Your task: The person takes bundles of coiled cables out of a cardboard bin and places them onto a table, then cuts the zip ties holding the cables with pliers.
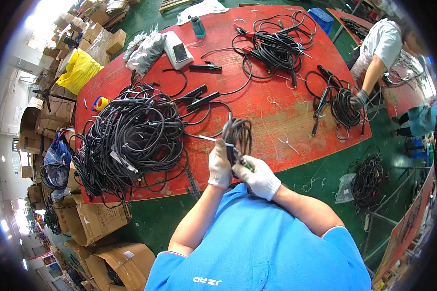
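Observation:
In front of me, over the near edge of the red table (269,114), a coil of black cable (241,133) is held up. My left hand (220,165), in a white knit glove, is closed on the coil's lower left side. A white cable tie (208,138) sticks out to the left by those fingers. My right hand (257,177), gloved the same way, is closed on a pair of pliers (249,167) with a green handle. The pliers' jaws are against the coil's lower part, partly hidden. A black electrode holder (202,101) lies left of the coil.
A large tangled pile of black cables (131,131) covers the table's left. More cables (279,51) lie at the back. At the right a co-worker (381,53) grips another coil (344,106). A bottle (197,26), white scale (177,51) and cardboard boxes (99,220) stand around.

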The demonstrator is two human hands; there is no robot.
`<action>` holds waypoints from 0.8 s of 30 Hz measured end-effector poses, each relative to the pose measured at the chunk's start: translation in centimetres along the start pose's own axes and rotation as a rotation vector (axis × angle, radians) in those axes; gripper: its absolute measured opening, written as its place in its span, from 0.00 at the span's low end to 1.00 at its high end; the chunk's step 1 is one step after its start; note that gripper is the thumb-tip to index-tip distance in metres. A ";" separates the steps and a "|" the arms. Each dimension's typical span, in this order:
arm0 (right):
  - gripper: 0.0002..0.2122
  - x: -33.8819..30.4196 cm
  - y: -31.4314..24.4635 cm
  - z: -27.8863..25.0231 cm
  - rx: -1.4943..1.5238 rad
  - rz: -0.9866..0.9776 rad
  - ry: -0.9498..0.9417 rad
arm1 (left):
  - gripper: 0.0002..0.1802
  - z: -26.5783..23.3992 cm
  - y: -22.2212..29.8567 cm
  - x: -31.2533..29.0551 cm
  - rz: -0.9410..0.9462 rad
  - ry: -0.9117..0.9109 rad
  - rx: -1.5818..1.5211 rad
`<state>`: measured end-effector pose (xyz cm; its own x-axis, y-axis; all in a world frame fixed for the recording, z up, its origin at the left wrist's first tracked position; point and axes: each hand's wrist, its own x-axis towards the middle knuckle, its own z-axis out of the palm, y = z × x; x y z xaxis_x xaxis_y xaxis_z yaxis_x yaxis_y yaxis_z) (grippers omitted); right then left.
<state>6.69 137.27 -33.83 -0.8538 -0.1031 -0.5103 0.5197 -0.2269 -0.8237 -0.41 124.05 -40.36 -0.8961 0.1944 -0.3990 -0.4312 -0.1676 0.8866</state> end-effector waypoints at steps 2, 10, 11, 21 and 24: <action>0.10 -1.6 -0.4 -0.3 -0.187 -0.177 0.043 | 0.36 0.0 0.4 1.1 -0.119 0.051 -0.210; 0.08 0.2 2.0 -3.4 0.110 -0.116 0.315 | 0.29 -2.0 -0.5 4.1 -0.299 -0.080 -0.208; 0.09 0.1 2.6 -3.7 0.132 -0.129 0.313 | 0.25 -2.0 -0.6 4.5 -0.313 0.030 -0.089; 0.09 -2.2 6.0 -8.8 0.349 -0.087 0.492 | 0.12 -4.0 6.0 2.9 -0.190 -0.333 0.206; 0.09 -3.0 7.5 -10.6 0.446 -0.066 0.567 | 0.18 -3.2 9.4 2.8 -0.066 -0.379 0.276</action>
<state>13.54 146.17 -41.13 -0.6725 0.4154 -0.6126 0.3025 -0.6011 -0.7397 -7.30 119.91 -33.89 -0.7439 0.5434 -0.3891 -0.3962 0.1102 0.9115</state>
